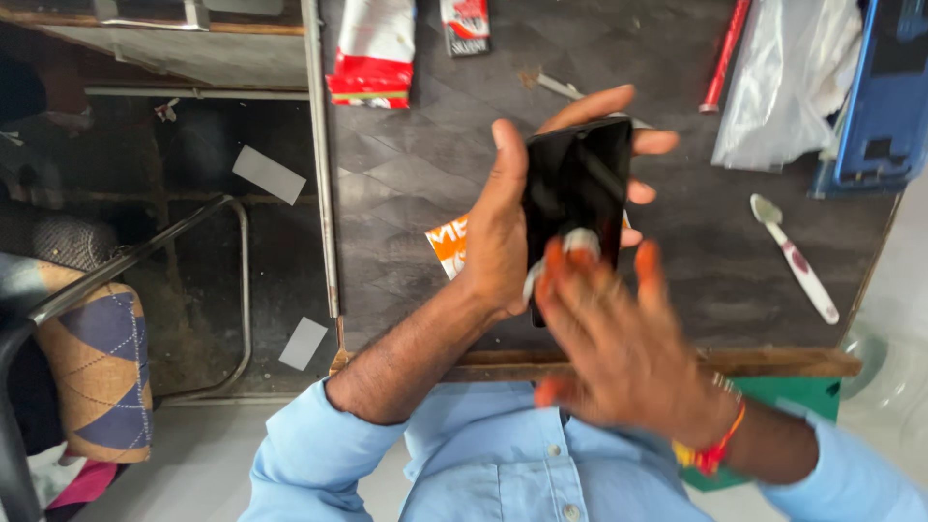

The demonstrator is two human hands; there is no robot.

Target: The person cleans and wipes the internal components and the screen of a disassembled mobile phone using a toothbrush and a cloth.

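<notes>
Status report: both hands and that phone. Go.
Left hand grips the black phone upright over the table. Right hand, blurred, presses a small white pad on its screen. Nothing in between.
</notes>
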